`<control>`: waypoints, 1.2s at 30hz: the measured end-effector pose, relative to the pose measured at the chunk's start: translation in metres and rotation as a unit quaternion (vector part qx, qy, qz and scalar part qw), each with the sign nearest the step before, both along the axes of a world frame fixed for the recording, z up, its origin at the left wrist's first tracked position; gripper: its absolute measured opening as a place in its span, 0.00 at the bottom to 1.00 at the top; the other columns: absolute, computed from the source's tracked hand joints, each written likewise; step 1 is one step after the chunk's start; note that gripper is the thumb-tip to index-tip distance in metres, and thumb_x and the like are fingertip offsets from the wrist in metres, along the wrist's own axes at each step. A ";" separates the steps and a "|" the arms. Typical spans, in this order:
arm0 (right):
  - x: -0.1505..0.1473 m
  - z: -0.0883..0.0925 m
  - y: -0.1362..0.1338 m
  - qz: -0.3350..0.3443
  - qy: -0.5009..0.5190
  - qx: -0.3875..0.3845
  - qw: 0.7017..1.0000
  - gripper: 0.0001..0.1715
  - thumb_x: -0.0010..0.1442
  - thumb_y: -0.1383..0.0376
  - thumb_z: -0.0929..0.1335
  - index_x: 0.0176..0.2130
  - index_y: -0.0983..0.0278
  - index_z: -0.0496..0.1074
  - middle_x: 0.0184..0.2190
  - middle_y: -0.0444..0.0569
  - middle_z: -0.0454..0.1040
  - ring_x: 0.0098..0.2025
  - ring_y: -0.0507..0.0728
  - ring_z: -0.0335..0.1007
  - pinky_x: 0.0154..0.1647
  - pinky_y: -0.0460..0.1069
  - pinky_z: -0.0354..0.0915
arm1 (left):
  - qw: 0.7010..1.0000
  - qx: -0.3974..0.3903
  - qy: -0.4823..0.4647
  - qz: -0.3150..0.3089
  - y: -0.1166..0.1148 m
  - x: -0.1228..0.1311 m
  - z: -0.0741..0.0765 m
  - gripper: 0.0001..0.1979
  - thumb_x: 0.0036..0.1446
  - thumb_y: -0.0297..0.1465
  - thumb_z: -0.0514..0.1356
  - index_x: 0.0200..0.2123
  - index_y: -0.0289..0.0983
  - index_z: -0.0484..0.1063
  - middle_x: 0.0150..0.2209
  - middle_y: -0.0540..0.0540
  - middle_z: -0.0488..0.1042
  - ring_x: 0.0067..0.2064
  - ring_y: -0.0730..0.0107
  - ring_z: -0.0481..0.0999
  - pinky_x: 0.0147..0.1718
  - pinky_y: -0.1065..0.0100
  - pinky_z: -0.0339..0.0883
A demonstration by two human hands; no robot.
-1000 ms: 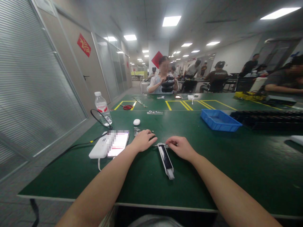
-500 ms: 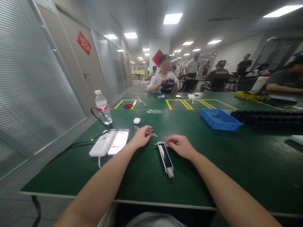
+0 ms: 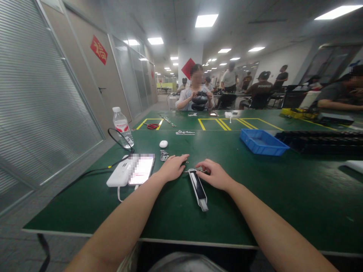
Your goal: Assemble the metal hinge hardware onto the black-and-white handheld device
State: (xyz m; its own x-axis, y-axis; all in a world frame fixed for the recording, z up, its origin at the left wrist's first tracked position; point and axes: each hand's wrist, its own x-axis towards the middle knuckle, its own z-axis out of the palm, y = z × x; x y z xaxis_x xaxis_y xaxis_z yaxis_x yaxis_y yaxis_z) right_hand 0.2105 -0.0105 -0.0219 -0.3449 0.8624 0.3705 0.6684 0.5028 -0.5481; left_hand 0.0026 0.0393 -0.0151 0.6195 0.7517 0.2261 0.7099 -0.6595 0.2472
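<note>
My left hand [image 3: 173, 168] hovers low over the table with its fingers stretched out to the right, holding nothing that I can see. By its fingertips lie small metal rings [image 3: 187, 162], partly hidden under the hand. A narrow white-framed device with a dark glossy face [image 3: 197, 185] lies lengthwise between my hands. Thin metal bits stick out at its far end. Around that end my right hand [image 3: 214, 174] is bent, thumb and forefinger apart, the thumb at the device's edge. A grey metal piece [image 3: 163, 155] sits just beyond my left hand.
A white case [image 3: 163, 144], a phone [image 3: 141, 170], a white power bank [image 3: 117, 173] and a water bottle [image 3: 123, 128] stand left. Farther back are red-handled scissors [image 3: 152, 126] and metal strips [image 3: 185, 132]. A blue tray [image 3: 263, 142] stands right. A person [image 3: 195, 92] sits opposite.
My left hand has shifted right and nearer, its fingers straighter, covering most of the rings and baring the grey metal piece. My right thumb and forefinger have parted and moved slightly left.
</note>
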 end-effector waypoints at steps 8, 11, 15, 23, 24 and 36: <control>0.000 -0.001 0.001 -0.003 0.015 -0.032 0.999 0.12 0.57 0.61 0.65 0.37 0.64 0.74 0.27 0.45 0.68 0.26 0.50 0.61 0.29 0.46 0.59 | 0.998 -0.013 -0.049 0.039 0.000 -0.004 0.006 0.26 0.55 0.21 0.50 0.58 0.38 0.58 0.45 0.46 0.76 0.48 0.67 0.73 0.50 0.65 0.63; 0.000 0.000 0.001 -0.006 0.015 -0.038 0.999 0.12 0.57 0.62 0.64 0.36 0.64 0.75 0.28 0.46 0.71 0.27 0.50 0.62 0.29 0.46 0.59 | 0.997 -0.001 -0.051 0.057 0.001 -0.005 0.005 0.25 0.54 0.21 0.51 0.57 0.39 0.60 0.44 0.46 0.76 0.46 0.67 0.74 0.49 0.65 0.64; 0.000 0.001 0.000 -0.009 0.014 -0.030 0.999 0.12 0.57 0.63 0.64 0.36 0.64 0.75 0.28 0.47 0.72 0.27 0.51 0.63 0.29 0.47 0.60 | 0.997 0.014 -0.043 0.065 0.001 -0.004 0.005 0.24 0.55 0.24 0.53 0.56 0.39 0.61 0.47 0.45 0.74 0.49 0.65 0.72 0.50 0.63 0.62; -0.002 0.003 -0.001 -0.011 0.028 -0.036 0.999 0.12 0.57 0.63 0.64 0.35 0.65 0.75 0.29 0.47 0.74 0.26 0.51 0.64 0.29 0.46 0.61 | 0.998 0.014 -0.008 0.060 -0.001 -0.001 0.006 0.24 0.55 0.24 0.55 0.56 0.42 0.60 0.44 0.48 0.77 0.51 0.66 0.71 0.54 0.58 0.54; -0.002 0.003 -0.001 -0.011 0.030 -0.038 0.999 0.12 0.57 0.63 0.64 0.35 0.65 0.75 0.29 0.47 0.74 0.26 0.51 0.64 0.29 0.46 0.61 | 0.998 0.017 -0.009 0.058 -0.001 -0.001 0.006 0.24 0.55 0.24 0.55 0.55 0.42 0.60 0.43 0.49 0.77 0.50 0.67 0.71 0.54 0.58 0.52; -0.001 0.002 -0.002 -0.007 0.035 -0.038 0.999 0.12 0.58 0.63 0.64 0.36 0.64 0.75 0.31 0.47 0.74 0.28 0.51 0.65 0.31 0.47 0.61 | 0.996 0.062 -0.012 0.055 -0.001 -0.002 0.005 0.18 0.56 0.25 0.54 0.50 0.42 0.66 0.38 0.50 0.78 0.45 0.67 0.72 0.53 0.59 0.51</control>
